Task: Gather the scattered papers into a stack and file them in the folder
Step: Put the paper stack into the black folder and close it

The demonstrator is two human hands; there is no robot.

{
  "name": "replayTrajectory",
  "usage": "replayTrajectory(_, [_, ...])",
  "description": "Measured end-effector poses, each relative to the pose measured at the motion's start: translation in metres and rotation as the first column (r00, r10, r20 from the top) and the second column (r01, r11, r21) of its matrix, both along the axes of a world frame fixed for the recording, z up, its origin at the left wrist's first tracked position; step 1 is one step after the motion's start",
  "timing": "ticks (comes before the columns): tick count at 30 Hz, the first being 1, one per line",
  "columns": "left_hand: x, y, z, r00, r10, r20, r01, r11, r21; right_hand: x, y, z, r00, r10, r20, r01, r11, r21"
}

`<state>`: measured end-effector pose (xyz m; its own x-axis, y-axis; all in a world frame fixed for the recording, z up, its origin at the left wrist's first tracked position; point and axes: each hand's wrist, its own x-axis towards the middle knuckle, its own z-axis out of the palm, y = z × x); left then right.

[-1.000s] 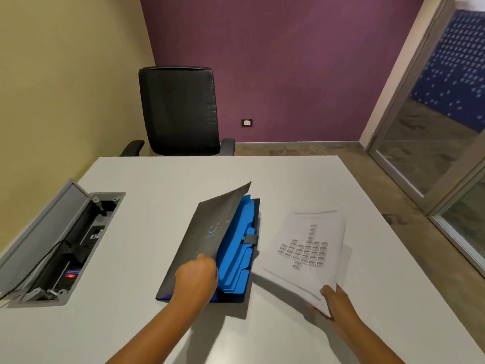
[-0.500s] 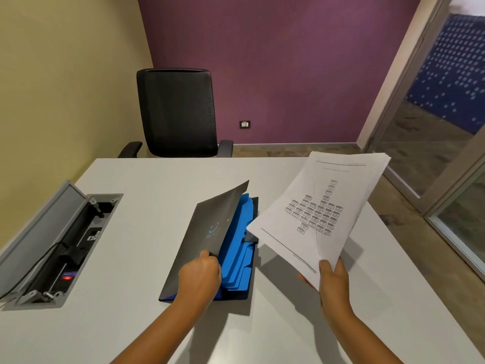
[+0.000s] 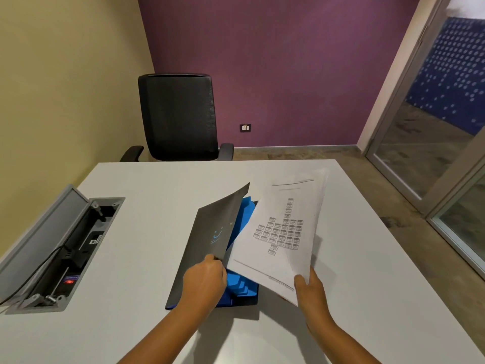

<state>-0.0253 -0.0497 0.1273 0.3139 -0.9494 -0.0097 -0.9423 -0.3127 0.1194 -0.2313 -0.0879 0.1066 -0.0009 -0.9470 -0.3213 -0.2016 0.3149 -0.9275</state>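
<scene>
A dark grey folder with blue tabbed dividers inside lies in the middle of the white table. My left hand grips the near edge of its cover and holds it lifted. My right hand pinches the near corner of a stack of white printed papers. The stack hangs tilted just above the folder's right side, its left edge over the blue dividers and against the raised cover.
An open grey cable box with sockets and a cord is set into the table at the left. A black office chair stands behind the far edge. Glass doors are on the right.
My right hand lifted the paper stack off the table, raised it, then brought it down and left over the open folder. My left hand kept the cover lifted.
</scene>
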Motion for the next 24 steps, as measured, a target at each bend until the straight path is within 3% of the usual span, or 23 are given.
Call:
replayTrajectory(6, [-0.004, 0.004, -0.002, 1.000, -0.011, 0.019, 0.011, 1.000, 0.026, 0.008, 0.010, 0.002, 0.962, 0.189, -0.199, -0.188, 0.982, 0.029])
replayTrajectory(14, [-0.023, 0.012, -0.004, 0.991, -0.136, 0.008, 0.133, 0.982, 0.133, 0.022, -0.002, 0.009, 0.942, 0.311, -0.124, -0.291, 0.944, 0.155])
replayTrajectory(21, [-0.062, 0.011, -0.004, 0.966, -0.246, -0.073, 0.256, 0.945, 0.202, 0.041, -0.017, 0.001, 0.799, 0.540, -0.266, -0.435, 0.823, 0.366])
replayTrajectory(24, [-0.076, 0.012, -0.002, 0.958, -0.255, -0.132, 0.280, 0.934, 0.223, 0.047, -0.018, -0.004, 0.694, 0.643, -0.323, -0.480, 0.748, 0.459])
